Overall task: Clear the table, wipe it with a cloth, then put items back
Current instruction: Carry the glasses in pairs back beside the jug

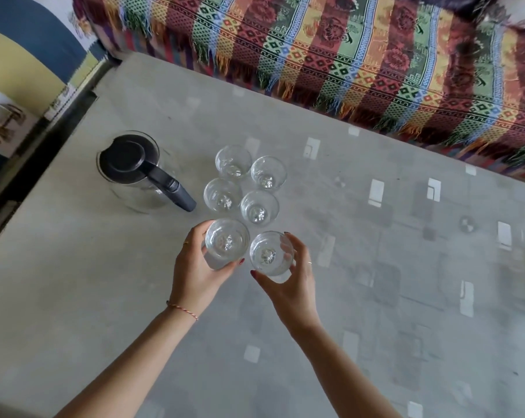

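Observation:
Several clear drinking glasses stand in pairs on the grey glass table [74, 282]. My left hand [195, 273] grips the near left glass [226, 241], fingers and thumb curled round its side. My right hand [291, 285] grips the near right glass [270, 253] in the same way. Beyond them stand a middle pair, one glass [222, 194] left and another glass [259, 208] right, and a far pair, a left glass [233, 160] and a right glass [268, 172]. A glass jug with a black lid and handle [131, 164] stands to the left of the glasses.
A sofa under a striped, patterned, fringed cover [360, 55] runs along the table's far edge. The table's dark left edge [44, 140] borders a blue and yellow surface. The glass top shows pale squares from the floor beneath.

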